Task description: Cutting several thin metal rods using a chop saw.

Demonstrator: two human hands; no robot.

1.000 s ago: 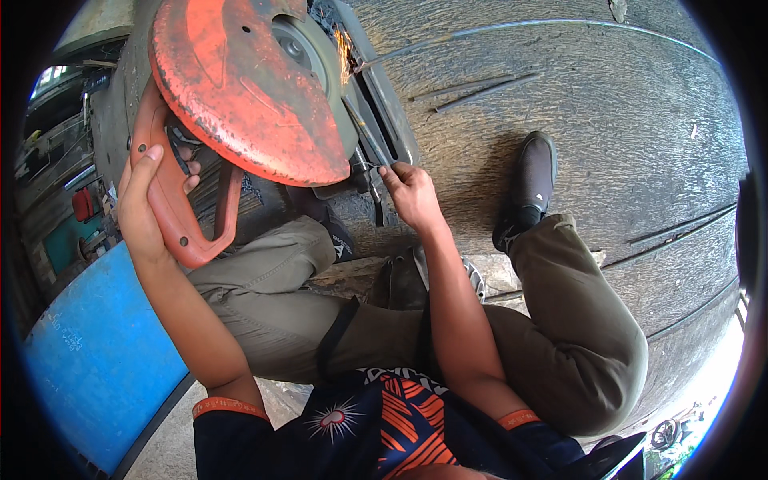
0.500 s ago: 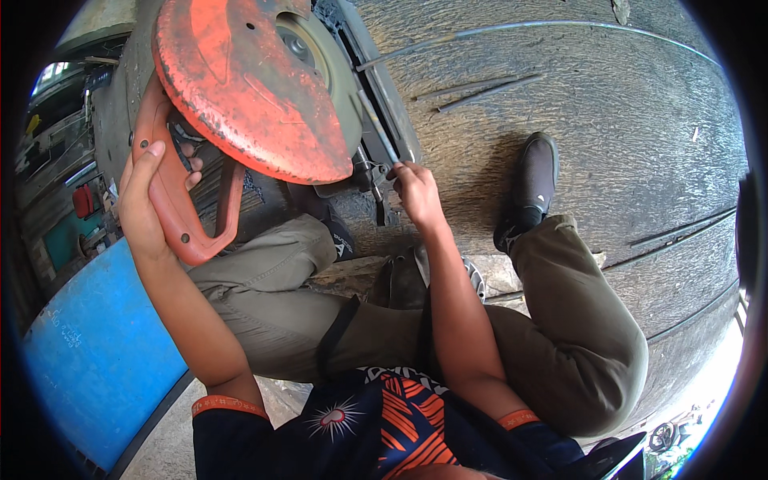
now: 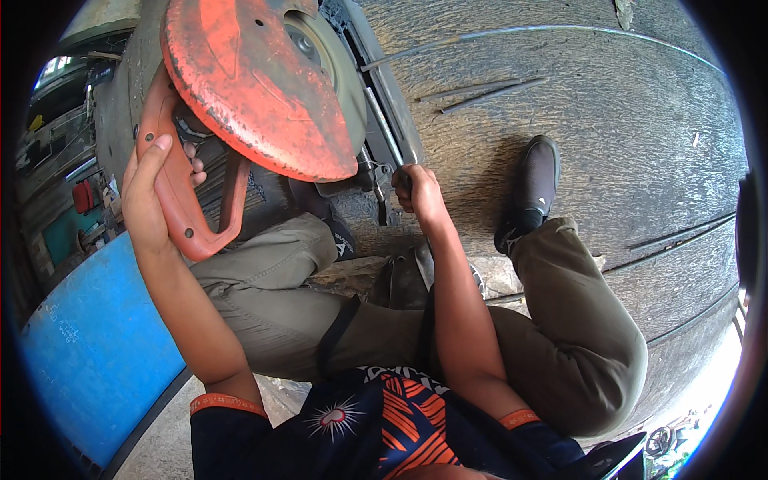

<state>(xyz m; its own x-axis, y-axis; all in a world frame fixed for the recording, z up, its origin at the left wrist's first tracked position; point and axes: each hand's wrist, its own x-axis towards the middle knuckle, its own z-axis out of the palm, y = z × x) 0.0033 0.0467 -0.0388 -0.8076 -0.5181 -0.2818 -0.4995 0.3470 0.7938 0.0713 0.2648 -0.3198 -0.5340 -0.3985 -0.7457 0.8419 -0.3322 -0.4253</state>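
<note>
My left hand [image 3: 152, 180] is wrapped round the orange-red handle [image 3: 172, 192] of a chop saw at the upper left. The saw's scuffed orange guard [image 3: 256, 96] covers much of its abrasive cutting disc [image 3: 348, 104], whose right side shows. My right hand [image 3: 418, 192] is closed round a thin metal rod [image 3: 382, 116], just right of the saw's vise screw [image 3: 373, 176]. From my fist the rod runs up and left along the saw's base [image 3: 384, 72], beside the disc. Its far end and any contact with the disc are hard to make out.
A long thin rod [image 3: 552, 26] stretches across the worn floor board [image 3: 624, 120] at the top right. Short rods [image 3: 492, 94] lie below it. A blue plastic surface [image 3: 104, 344] stands at left. My shoe [image 3: 538, 172] rests right of the saw.
My right fist has turned slightly round the rod, and the rod has shifted a little. The saw's guard and handle sit slightly further right in view, with my left hand still on the handle.
</note>
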